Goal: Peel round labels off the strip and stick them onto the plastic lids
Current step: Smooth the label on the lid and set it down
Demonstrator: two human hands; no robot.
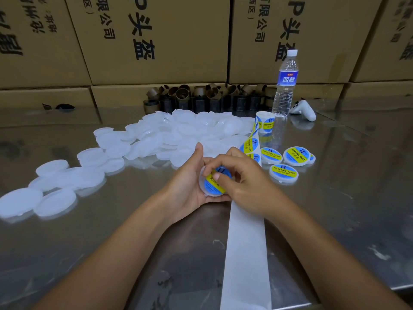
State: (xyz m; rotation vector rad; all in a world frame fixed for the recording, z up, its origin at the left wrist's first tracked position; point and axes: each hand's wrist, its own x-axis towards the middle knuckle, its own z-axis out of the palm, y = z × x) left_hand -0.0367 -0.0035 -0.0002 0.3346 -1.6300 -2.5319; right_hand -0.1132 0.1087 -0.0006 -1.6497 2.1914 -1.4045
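1. Spanning the view: steel table [346, 209], cardboard boxes [161, 41] stacked behind.
2. Blank lids [178, 135] heaped centre-left, beyond the hands.
3. Strip [245, 253] runs from near edge under right hand [243, 175] to roll [266, 123].
4. Four labelled lids [296, 155] just right of strip.
5. Left hand [190, 189] cups lid [211, 194], fingers curled round rim.
6. Right thumb and forefinger curl onto label [213, 183], pressing it on that lid.
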